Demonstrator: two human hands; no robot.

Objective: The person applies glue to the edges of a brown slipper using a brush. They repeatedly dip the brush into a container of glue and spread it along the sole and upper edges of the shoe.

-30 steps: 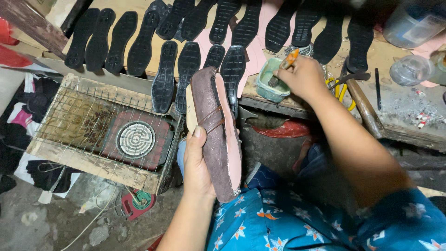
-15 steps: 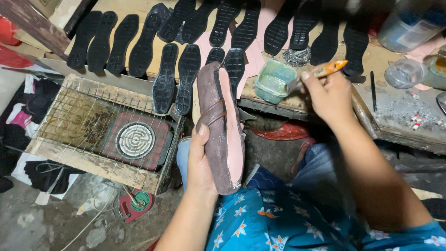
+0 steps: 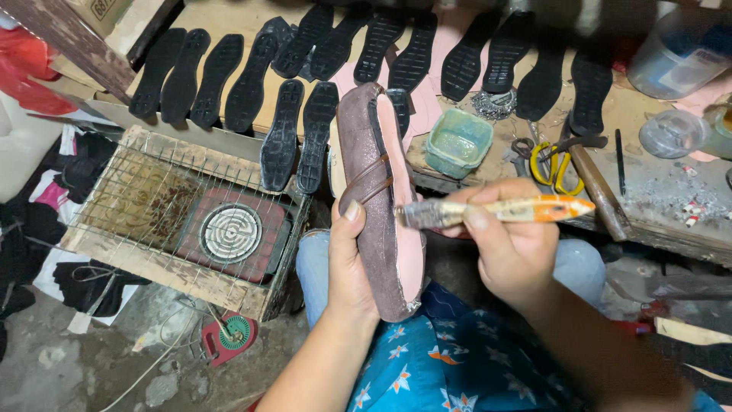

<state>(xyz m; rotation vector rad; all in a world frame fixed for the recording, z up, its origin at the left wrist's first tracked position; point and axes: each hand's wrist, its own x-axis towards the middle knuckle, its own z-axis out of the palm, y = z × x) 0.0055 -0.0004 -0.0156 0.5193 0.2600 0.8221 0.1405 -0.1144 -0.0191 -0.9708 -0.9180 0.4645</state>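
Note:
My left hand grips a brown sandal upper with a pink insole, held upright on its edge over my lap, thumb pressed on the brown side. My right hand holds a brush with an orange handle; its bristles touch the pink insole's edge. A small green tub stands on the bench just behind the sandal.
Several black rubber soles lie in rows on the bench. To the left, a wire grid on a wooden frame covers a round coil heater. Yellow-handled scissors, a hammer handle and plastic containers sit at the right.
My right hand has left the green tub and brought the brush down to the pink insole. The left hand has raised the sandal slightly.

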